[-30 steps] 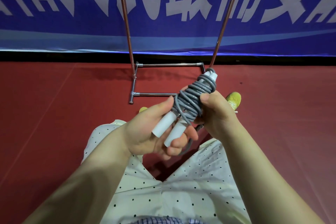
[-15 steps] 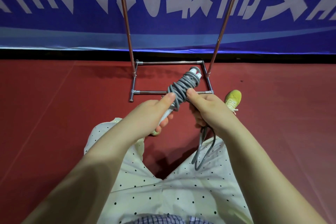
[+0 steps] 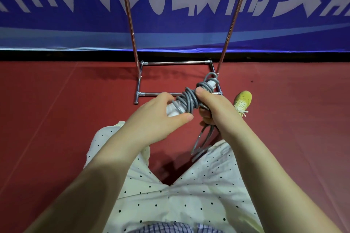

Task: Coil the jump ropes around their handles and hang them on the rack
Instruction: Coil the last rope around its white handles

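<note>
Fingers (image 3: pixel 181 119) around coiled jump rope (image 3: pixel 189 100)

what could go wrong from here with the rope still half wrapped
1. A loose loop of the grey rope hangs below the right hand; if the grip eases, the coils around the white handles may unwind.
2. The wraps look uneven and crossed, so they could slip off the handle ends when hung on the rack.
3. The left hand holds only the handles' lower end, so the bundle could twist.
</note>
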Demonstrator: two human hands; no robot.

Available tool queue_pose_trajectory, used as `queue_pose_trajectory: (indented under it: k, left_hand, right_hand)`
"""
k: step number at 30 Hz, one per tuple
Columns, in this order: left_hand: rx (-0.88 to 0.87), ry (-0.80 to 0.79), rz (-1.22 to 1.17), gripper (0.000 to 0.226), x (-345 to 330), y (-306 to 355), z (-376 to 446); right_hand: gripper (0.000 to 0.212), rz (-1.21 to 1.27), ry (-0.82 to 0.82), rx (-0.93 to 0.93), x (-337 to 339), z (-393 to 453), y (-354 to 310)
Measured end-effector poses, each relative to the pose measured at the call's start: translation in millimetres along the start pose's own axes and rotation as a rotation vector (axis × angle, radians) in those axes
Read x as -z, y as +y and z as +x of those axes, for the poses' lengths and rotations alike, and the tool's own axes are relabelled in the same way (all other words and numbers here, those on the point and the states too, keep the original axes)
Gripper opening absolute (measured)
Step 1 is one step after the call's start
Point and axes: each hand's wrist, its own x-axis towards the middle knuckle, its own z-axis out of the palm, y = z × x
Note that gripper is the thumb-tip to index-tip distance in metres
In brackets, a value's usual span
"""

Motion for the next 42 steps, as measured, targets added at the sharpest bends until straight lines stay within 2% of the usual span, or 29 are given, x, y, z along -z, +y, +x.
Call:
queue_pose_trajectory:
  k: [2,4,7,12,15,16,19,23,26,29,32,34,37,40,42]
  left_hand:
    - [-0.052,-0.074,-0.050,0.063,2,0,0]
    - [-0.111,-0.087,-0.090,0.062,3,1,1]
    - [-0.131,-0.053,-0.140,0.056,3,3,1]
    - [-0.130,-0.004,-0.217,0.043,2,1,0]
    - [-0.106,0.088,-0.312,0.043,6,-3,5]
    - [-0.094,0.115,-0.349,0.041,7,-5,6]
    - [-0.069,0.147,-0.399,0.032,10,-11,10]
    - [-0.034,0.157,-0.471,0.037,7,-15,14]
    - [-0.025,0.170,-0.462,0.032,1,-14,15]
    - [0.002,0.237,-0.504,0.030,5,-16,17]
    - [0.072,0.319,-0.561,0.045,22,-27,22]
    - [0.095,0.300,-0.574,0.049,29,-32,23]
    - [0.056,0.203,-0.544,0.042,23,-28,21]
    - [-0.010,0.132,-0.508,0.038,11,-19,22]
    - [-0.047,0.089,-0.519,0.034,6,-16,22]
  right_hand:
    - [0.039,0.018,-0.036,0.033,0,-1,2]
    - [0.046,-0.003,-0.042,0.060,-2,0,4]
    - [0.069,-0.091,-0.052,0.109,-2,2,6]
    - [0.055,-0.051,-0.119,0.133,-9,4,4]
    - [0.053,-0.010,-0.069,-0.014,-8,20,-4]
    - [0.053,-0.047,-0.084,-0.019,-4,21,-4]
    - [0.073,-0.194,-0.119,0.020,13,15,0]
    - [0.072,-0.382,0.238,0.104,22,24,7]
    - [0.070,-0.476,0.516,0.180,25,33,20]
    - [0.066,-0.348,0.687,0.190,33,39,28]
    - [0.067,-0.268,0.810,0.148,56,43,38]
    - [0.071,-0.291,0.772,0.094,62,42,41]
    - [0.074,-0.378,0.563,0.063,51,38,34]
    - [0.062,-0.395,0.357,0.198,28,34,21]
    - [0.062,-0.370,0.235,0.282,14,28,12]
